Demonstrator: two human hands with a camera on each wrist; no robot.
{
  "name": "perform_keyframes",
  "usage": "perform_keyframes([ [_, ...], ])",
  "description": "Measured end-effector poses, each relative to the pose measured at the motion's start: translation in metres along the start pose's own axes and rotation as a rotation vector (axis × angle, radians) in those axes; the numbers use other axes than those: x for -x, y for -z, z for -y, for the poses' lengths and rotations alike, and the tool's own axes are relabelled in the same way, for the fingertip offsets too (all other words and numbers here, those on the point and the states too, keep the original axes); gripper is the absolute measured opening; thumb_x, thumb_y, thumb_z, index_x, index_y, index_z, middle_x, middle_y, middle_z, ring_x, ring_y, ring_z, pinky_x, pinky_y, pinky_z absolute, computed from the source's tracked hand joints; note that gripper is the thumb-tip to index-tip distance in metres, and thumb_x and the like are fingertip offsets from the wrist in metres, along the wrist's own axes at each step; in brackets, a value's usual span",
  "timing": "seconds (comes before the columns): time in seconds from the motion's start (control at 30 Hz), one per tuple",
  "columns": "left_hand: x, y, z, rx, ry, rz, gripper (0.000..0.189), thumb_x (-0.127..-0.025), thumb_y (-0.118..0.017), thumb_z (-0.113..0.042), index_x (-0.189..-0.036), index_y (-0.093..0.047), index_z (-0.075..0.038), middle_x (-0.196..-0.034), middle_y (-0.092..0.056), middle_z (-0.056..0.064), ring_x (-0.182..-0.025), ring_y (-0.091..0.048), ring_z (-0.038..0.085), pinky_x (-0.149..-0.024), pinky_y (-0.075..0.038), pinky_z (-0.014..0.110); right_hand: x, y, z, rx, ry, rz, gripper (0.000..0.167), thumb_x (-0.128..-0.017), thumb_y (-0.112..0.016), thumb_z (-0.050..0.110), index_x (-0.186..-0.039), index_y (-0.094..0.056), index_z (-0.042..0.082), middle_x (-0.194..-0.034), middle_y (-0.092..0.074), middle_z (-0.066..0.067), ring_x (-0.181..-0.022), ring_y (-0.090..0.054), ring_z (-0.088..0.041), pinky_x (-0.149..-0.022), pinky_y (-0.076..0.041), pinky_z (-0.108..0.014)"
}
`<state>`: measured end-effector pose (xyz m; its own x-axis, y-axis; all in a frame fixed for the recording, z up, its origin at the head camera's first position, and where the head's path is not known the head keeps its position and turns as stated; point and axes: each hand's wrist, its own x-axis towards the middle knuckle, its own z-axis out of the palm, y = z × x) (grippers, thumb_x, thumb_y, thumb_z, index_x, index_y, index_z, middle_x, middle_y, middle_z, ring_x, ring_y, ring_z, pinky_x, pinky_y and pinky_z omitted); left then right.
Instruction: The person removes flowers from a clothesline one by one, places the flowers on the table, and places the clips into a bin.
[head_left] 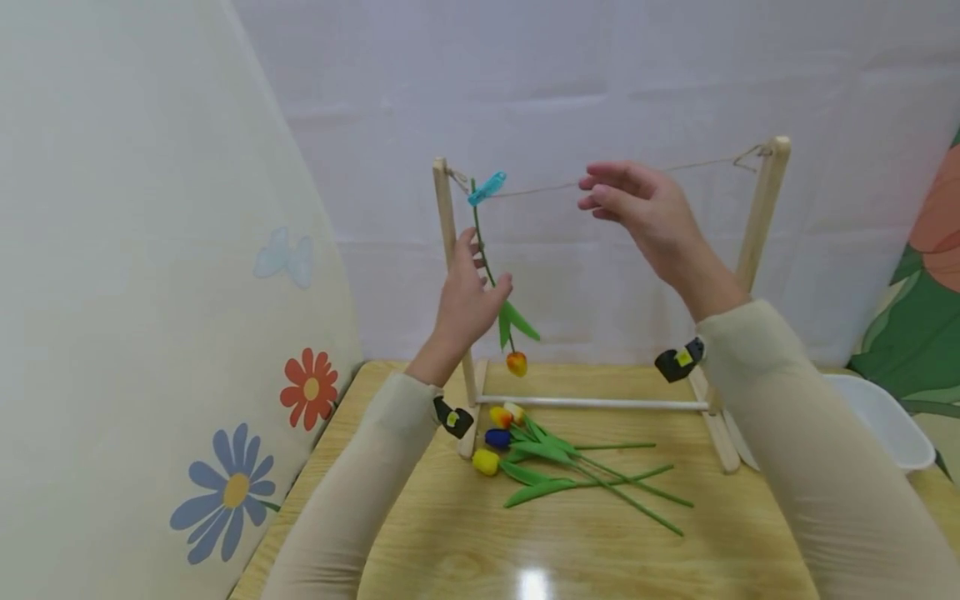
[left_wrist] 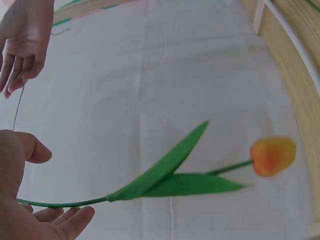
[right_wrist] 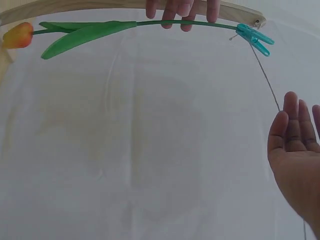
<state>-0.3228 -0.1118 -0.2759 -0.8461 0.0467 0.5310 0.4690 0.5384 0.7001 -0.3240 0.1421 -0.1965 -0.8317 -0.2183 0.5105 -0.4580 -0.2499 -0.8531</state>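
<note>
An orange-yellow artificial tulip point(head_left: 517, 363) hangs head down from a string point(head_left: 540, 191), its stem clipped there by a turquoise clothespin point(head_left: 487, 188). My left hand point(head_left: 471, 292) is beside the stem, thumb spread away from the fingers; in the left wrist view the fingers point(left_wrist: 75, 222) lie right at the green stem point(left_wrist: 70, 204) without curling round it. Farther right, my right hand point(head_left: 645, 208) is raised at the string with its fingers loosely extended and nothing held. The right wrist view shows the clothespin point(right_wrist: 254, 39) on the stem's end.
The string spans two wooden posts point(head_left: 763, 217) of a frame with a white crossbar point(head_left: 592, 403). Below it, several artificial tulips point(head_left: 555, 462) lie on the wooden table point(head_left: 450, 542), with yellow, blue, orange and pale heads. A white basin point(head_left: 892, 421) stands at the right.
</note>
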Motion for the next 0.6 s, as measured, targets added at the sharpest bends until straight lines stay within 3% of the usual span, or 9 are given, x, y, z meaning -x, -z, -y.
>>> perform_keyframes([
  [0.23,-0.002,0.005,-0.001,0.157,-0.044,0.017,0.071,-0.094,-0.063,0.000,-0.156,-0.028,-0.005,-0.132,-0.055,0.021,-0.114,-0.061,0.038,-0.091,-0.058,0.043,-0.010,-0.014,0.004,0.059,-0.025,0.010,0.030,-0.098,-0.064,0.006,-0.128,-0.063,0.002,-0.120,-0.067,-0.011,-0.104,-0.067,-0.023,-0.098,-0.054,-0.031],
  [0.47,-0.004,0.011,0.005,0.082,-0.054,0.003,0.066,-0.095,-0.064,-0.001,-0.155,-0.035,-0.010,-0.124,-0.063,0.020,-0.105,-0.067,0.033,-0.086,-0.059,0.043,-0.022,-0.027,0.002,0.026,-0.030,0.029,0.033,-0.098,-0.063,0.004,-0.130,-0.060,-0.001,-0.120,-0.064,-0.010,-0.101,-0.067,-0.022,-0.093,-0.056,-0.029],
  [0.6,-0.006,0.012,0.007,0.107,-0.035,-0.004,0.067,-0.094,-0.065,0.002,-0.154,-0.038,-0.012,-0.121,-0.063,0.021,-0.103,-0.067,0.034,-0.082,-0.061,0.040,-0.029,-0.035,-0.001,0.007,-0.065,0.026,0.036,-0.099,-0.062,0.003,-0.134,-0.056,-0.002,-0.120,-0.062,-0.010,-0.101,-0.067,-0.022,-0.095,-0.055,-0.032],
])
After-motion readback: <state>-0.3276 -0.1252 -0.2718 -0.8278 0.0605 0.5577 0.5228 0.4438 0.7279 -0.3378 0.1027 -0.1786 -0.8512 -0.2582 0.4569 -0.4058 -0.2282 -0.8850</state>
